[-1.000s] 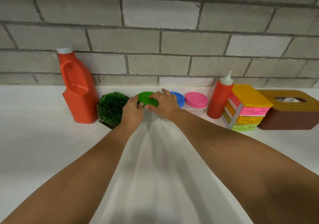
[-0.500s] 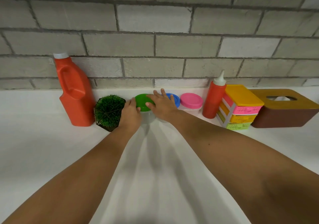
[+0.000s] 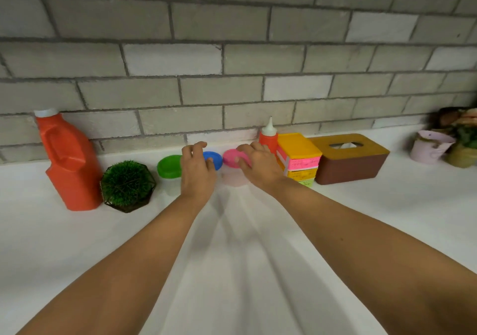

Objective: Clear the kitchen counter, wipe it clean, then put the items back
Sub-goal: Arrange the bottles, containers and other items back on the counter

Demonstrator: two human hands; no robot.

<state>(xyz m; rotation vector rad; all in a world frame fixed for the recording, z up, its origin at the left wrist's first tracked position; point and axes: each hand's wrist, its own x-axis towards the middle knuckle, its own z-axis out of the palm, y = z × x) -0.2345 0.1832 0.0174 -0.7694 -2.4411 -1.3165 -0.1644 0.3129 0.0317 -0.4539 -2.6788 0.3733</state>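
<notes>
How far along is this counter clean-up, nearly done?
Done: unclear, since orange jug, green-lidded jar, sauce bottle and tissue box all stand along the wall, either untouched or returned. In hand: right hand grips the pink-lidded jar; left hand curls by the blue-lidded jar. Left: no cloth shows, so wiping may remain.

grey brick wall (image 3: 232, 58), dark mortar lines

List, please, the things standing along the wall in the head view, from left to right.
orange jug → round green plant → green-lidded jar → blue-lidded jar → pink-lidded jar → red squeeze bottle → coloured drawer stack → brown tissue box → pale pink pot
</notes>
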